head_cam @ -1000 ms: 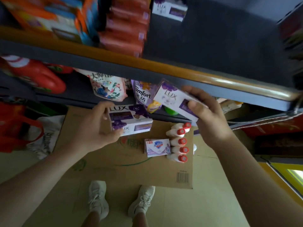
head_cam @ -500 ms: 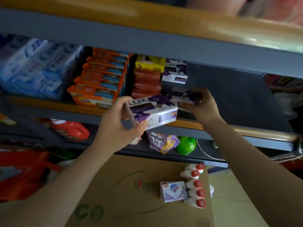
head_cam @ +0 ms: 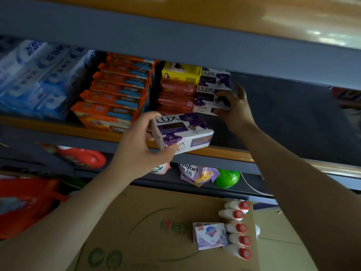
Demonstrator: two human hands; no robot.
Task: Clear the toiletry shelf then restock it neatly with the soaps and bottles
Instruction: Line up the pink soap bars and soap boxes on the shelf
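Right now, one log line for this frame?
phase: restocking | right hand: placing Lux box on stack | left hand: holding Lux box | floor: bottles

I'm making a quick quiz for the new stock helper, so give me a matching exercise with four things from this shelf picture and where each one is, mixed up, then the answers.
Things:
1. Purple Lux soap box
2. Red-capped white bottles
3. Green bottle
4. Orange soap packs

Places:
A. Stacked on the toiletry shelf, left of the red soap packs
B. Held in the left hand
C. Lying in a row on the flattened cardboard
D. On the lower shelf, beside the purple Comfort pouch

Pairs: 1-B, 2-C, 3-D, 4-A
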